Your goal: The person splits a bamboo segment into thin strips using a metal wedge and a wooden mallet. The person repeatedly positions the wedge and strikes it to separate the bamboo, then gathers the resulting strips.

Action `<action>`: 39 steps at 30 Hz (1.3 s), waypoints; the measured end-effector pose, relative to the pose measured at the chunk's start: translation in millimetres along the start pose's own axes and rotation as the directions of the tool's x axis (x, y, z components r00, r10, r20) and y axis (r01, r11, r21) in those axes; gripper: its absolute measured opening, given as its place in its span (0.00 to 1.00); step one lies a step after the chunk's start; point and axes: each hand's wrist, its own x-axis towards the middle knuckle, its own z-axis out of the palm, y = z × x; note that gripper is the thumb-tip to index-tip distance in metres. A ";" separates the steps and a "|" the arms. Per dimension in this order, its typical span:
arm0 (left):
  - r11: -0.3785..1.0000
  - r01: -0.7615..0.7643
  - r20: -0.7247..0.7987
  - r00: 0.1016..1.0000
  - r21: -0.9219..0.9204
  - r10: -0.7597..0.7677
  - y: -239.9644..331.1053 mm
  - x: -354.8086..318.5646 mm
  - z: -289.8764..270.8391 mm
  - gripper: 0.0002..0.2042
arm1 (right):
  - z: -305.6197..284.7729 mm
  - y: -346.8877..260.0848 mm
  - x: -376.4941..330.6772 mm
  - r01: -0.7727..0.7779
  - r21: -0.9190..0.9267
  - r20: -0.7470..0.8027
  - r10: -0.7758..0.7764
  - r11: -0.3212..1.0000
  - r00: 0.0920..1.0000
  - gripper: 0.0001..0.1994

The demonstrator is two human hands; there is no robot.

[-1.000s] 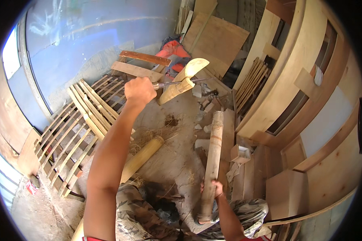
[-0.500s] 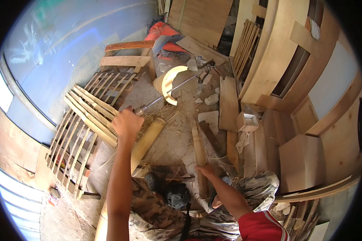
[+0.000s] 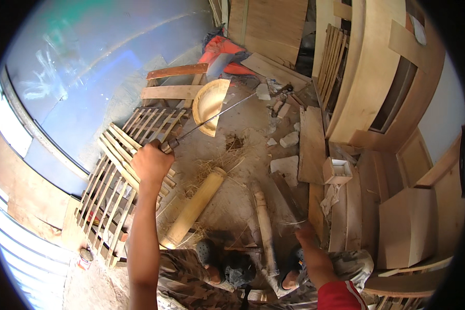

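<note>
Left grip (image 3: 153, 161) clenched round the wooden handle of a long thin blade (image 3: 209, 123), which points up and away to the right. Split bamboo piece (image 3: 206, 106), half-round, pale hollow side showing, sits behind the blade at mid-length; blade crosses over it in view, can't tell if they touch. Right grip (image 3: 306, 232) is low on the right, blurred, at the near end of a dark wooden bar (image 3: 285, 194); can't tell if it's grasping that or released. Between the feet and the bar, a thin bamboo length (image 3: 264, 222) runs away from the person. Thick yellow bamboo pole (image 3: 195, 206) lies slanted on the dirt floor (image 3: 232, 199), fibre scraps near its far end. Slatted wooden frame (image 3: 106, 194) at left with bamboo strips (image 3: 120, 155) on top. Labels: red-and-white can (image 3: 85, 258) at lower left carries printing, too small to read. Blue wall (image 3: 108, 67) has white and green smears. Small open box (image 3: 338, 171) at right, pale inside, stands near wooden planks. Right sleeve (image 3: 338, 297) red with white stripes.
</note>
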 end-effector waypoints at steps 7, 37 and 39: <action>1.000 -0.011 -0.057 0.998 0.016 0.012 3.1 53.8 -13.6 0.15 | -35.3 63.8 15.0 0.119 -0.011 0.321 -0.109 0.993 0.941 0.43; 0.977 0.093 0.012 0.996 -0.193 -0.092 30.8 161.6 -3.6 0.19 | -25.7 33.8 -4.9 0.485 -0.409 0.045 -0.514 0.773 0.857 0.41; 0.978 0.076 0.015 0.997 -0.196 -0.075 39.2 166.1 -7.2 0.19 | -28.5 24.4 -3.0 0.533 -0.308 -0.012 -0.563 0.788 0.826 0.41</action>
